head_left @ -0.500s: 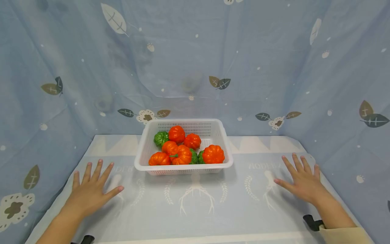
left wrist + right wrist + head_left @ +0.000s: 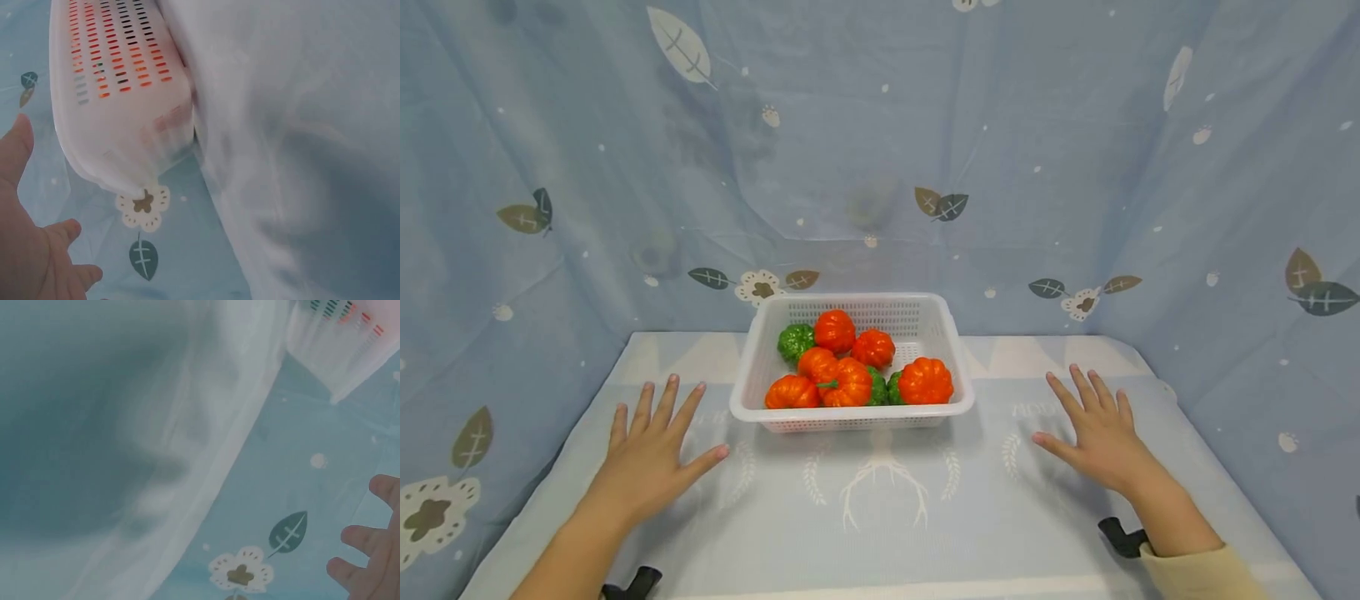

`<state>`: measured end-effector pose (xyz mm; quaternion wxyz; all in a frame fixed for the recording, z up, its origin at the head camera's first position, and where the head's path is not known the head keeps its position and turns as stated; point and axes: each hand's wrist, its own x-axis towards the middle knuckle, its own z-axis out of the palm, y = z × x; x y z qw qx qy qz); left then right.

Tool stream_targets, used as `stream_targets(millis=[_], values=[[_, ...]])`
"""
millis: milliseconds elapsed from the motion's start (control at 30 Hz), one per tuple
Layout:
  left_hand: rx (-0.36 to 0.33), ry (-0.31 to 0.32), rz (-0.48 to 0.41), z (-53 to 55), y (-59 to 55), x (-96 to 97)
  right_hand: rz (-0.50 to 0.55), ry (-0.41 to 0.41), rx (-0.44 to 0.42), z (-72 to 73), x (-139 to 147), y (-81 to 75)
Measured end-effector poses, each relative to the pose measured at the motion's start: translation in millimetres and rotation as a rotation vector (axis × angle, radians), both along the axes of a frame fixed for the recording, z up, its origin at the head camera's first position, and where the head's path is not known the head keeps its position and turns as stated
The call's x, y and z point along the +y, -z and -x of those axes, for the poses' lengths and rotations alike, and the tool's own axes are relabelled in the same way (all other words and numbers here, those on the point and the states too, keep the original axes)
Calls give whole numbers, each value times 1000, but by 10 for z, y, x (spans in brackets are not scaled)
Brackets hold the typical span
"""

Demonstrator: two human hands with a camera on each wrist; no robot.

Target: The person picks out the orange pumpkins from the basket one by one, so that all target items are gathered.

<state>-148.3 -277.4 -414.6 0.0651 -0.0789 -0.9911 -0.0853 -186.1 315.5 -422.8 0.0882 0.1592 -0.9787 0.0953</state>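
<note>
Pumpkins [image 2: 927,381] chilling in a basket [image 2: 850,414] on the counter [image 2: 977,525]. Left hand [image 2: 647,458], right hand [image 2: 1103,442] either side, both released, splayed.

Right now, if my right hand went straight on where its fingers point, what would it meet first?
Probably the blue backdrop beyond the table, passing right of the basket, though depth is unclear.

White slotted basket [image 2: 850,414], upright, holding glossy orange pumpkins [image 2: 847,382], green pumpkins [image 2: 795,342]
</note>
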Motion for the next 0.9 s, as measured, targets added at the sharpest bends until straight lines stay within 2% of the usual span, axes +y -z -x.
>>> stream_targets(millis=[267, 467, 600, 700, 900], values=[[82, 80, -62, 76, -19, 107, 67, -93, 93, 158, -264, 58], [111, 102, -96, 157, -8, 220, 112, -138, 86, 246, -460, -1], [127, 83, -116, 208, -33, 271, 146, -179, 119, 300, -589, -45], [111, 57, -157, 254, -54, 297, 172, -206, 143, 336, -681, -77], [63, 12, -332, 361, -73, 335, 234, -195, 123, 362, -837, -154]])
